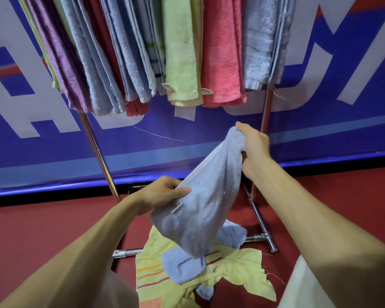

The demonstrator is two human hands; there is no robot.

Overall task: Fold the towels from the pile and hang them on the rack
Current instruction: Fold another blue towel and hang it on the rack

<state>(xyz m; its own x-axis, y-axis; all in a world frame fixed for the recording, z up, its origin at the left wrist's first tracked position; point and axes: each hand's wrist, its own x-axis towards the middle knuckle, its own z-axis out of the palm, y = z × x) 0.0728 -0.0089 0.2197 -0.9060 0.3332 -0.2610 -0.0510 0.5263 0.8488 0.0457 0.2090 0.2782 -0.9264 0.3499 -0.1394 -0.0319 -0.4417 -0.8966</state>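
Pile (242,270) — partly hidden bhd towel (200,207)

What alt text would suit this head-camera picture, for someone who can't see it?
Two bare hands hold up a light blue towel: the right hand grips its top end, the left hand pinches its side edge. Beneath, yellow and blue towels lie piled on the red floor; above, folded towels hang on a metal rack.

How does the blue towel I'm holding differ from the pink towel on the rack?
The blue towel is bunched, gripped by the left hand and right hand; the pink towel hangs folded and flat on the rack. The blue towel slants over the floor pile; the pink towel hangs straight down. Both are terry cloth.
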